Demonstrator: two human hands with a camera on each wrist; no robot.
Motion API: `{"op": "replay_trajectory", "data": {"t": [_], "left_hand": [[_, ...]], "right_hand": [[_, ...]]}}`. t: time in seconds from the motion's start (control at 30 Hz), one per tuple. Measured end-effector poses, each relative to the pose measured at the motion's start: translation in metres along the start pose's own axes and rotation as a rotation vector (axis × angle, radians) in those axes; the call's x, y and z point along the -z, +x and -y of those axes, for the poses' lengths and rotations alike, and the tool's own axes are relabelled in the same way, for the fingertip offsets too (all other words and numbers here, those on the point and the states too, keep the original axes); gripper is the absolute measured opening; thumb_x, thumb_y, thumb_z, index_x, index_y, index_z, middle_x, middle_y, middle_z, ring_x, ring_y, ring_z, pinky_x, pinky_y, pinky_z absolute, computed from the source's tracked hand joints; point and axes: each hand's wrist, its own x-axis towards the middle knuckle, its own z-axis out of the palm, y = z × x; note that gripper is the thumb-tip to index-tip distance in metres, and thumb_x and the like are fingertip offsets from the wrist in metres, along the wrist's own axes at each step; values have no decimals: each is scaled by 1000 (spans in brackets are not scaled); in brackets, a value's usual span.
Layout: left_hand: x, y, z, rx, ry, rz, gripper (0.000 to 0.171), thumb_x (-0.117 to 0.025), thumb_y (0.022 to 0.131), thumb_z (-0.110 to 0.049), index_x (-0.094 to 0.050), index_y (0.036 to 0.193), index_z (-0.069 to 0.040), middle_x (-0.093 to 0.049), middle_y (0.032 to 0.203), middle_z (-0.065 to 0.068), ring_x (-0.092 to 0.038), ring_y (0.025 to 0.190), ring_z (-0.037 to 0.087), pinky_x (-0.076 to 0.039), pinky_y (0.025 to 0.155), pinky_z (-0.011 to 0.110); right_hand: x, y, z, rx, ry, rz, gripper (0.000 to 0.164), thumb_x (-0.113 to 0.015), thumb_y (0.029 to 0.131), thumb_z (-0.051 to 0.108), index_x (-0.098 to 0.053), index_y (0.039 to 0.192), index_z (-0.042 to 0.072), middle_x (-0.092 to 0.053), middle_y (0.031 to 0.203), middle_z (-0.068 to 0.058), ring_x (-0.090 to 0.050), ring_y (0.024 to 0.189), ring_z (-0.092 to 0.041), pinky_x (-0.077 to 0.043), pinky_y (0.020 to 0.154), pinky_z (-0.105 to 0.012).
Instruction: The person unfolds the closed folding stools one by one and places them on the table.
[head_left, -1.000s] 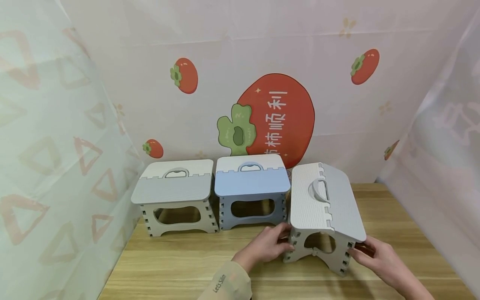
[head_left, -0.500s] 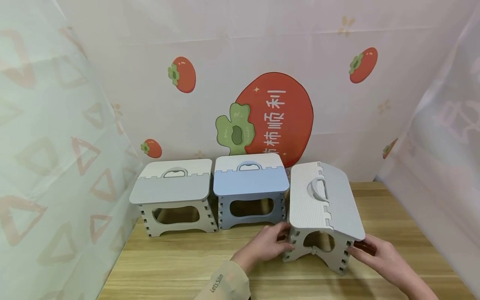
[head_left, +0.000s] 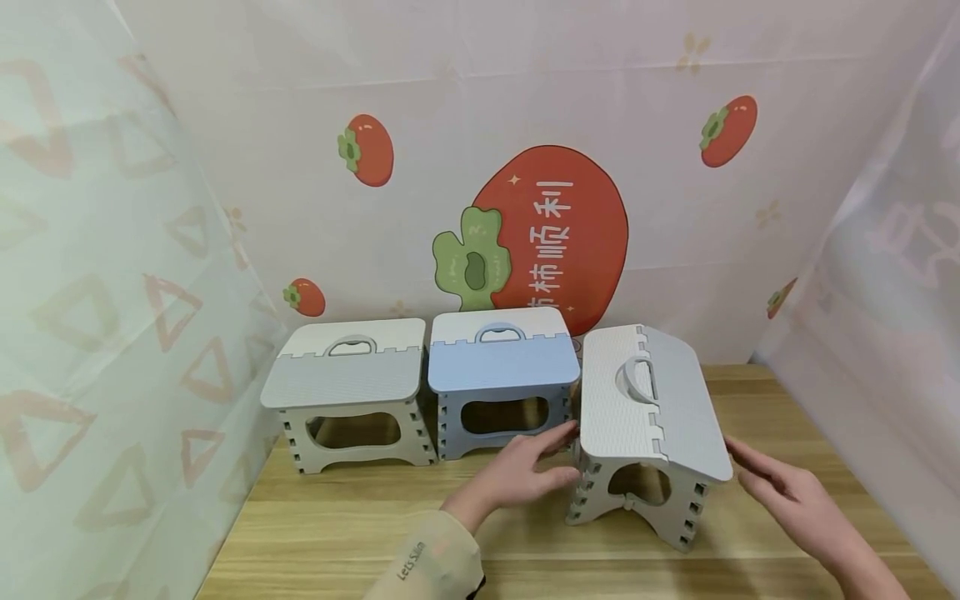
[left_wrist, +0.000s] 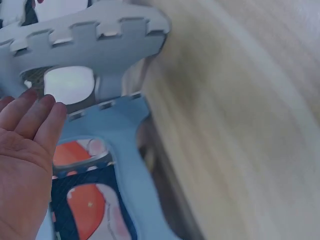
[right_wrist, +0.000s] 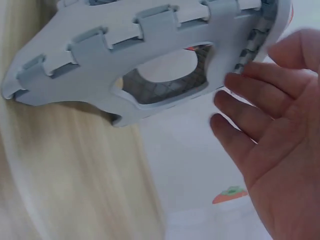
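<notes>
A grey and white folding step stool [head_left: 682, 408] stands unfolded on the right, turned at an angle, its handle raised on top. My left hand [head_left: 517, 475] is at its left side, fingers extended, between it and the blue stool; in the left wrist view the palm [left_wrist: 22, 165] faces the camera and grips nothing. To the right of the angled stool is my right hand [head_left: 795, 500], fingers loosely straight. The right wrist view shows this hand [right_wrist: 280, 120] beside the stool's legs [right_wrist: 90, 60], holding nothing. Whether the fingertips touch the stool is hard to tell.
A blue and white folding stool [head_left: 502, 364] stands in the middle of the wooden table [head_left: 337, 533]. Left of it is another grey and white stool [head_left: 345, 379]. Behind them hangs a white sheet [head_left: 660, 108] printed with persimmons; more sheeting [head_left: 97, 250] hangs at the sides.
Both hands have let go of the angled stool's legs. The right hand has drawn away to the right, and the left hand's fingers have straightened. The stools stay in place.
</notes>
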Motion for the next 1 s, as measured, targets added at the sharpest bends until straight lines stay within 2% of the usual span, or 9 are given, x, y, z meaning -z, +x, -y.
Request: {"op": "replay_trajectory", "data": {"t": [0.1,0.17,0.23,0.33,0.4,0.5,0.77,1.0], "left_hand": [[10,-2,-6,-28,59,-40,65,-56,104,-45,-35,161,-20,-45,158,1,-51,139,18,-45,113,39],[15,-2,-10,-51,107,-74,63,-55,105,-45,-37,160,-19,-47,157,2,-53,137,20,-47,112,40],[19,-1,-14,-81,131,-103,62,-55,106,-43,-39,159,-16,-48,156,3,-57,133,19,-48,110,39],[25,1,-21,-140,184,-142,62,-58,105,-39,-40,158,-13,-49,156,4,-58,133,19,-48,110,37],[28,3,-27,-160,213,-150,63,-60,104,-39,-40,158,-14,-48,157,3,-55,136,18,-46,112,35],[32,8,-38,-172,267,-140,65,-60,103,-42,-38,159,-17,-44,160,1,-47,143,18,-41,116,35],[35,27,-59,-179,398,-81,69,-54,103,-51,-34,161,-20,-37,164,-3,-31,152,16,-30,122,32],[30,46,-66,-183,428,-9,75,-54,102,-56,-30,163,-19,-27,168,-5,-20,155,13,-20,125,27]], "right_hand": [[6,3,8,19,-46,-68,46,-53,108,15,-49,154,13,-44,141,34,-43,120,21,-44,82,-2],[10,6,14,2,-79,-89,49,-54,107,18,-46,156,22,-51,139,28,-52,113,17,-45,74,-7],[12,8,20,-14,-114,-100,52,-56,107,20,-44,157,28,-53,142,22,-51,113,16,-44,74,-7],[13,12,26,17,-144,-101,58,-59,105,20,-39,159,31,-51,151,14,-47,120,16,-41,82,-6],[12,15,30,58,-154,-102,61,-60,104,18,-38,159,31,-37,159,18,-32,127,24,-30,93,2],[12,19,37,113,-164,-96,64,-62,103,16,-37,160,30,-31,162,22,-25,133,24,-19,96,6],[8,30,48,175,-179,-84,68,-68,99,14,-40,159,25,-31,164,13,-23,137,22,-17,100,5],[5,40,52,235,-224,-76,71,-72,96,16,-41,159,23,-34,164,3,-23,137,21,-17,101,5]]}}
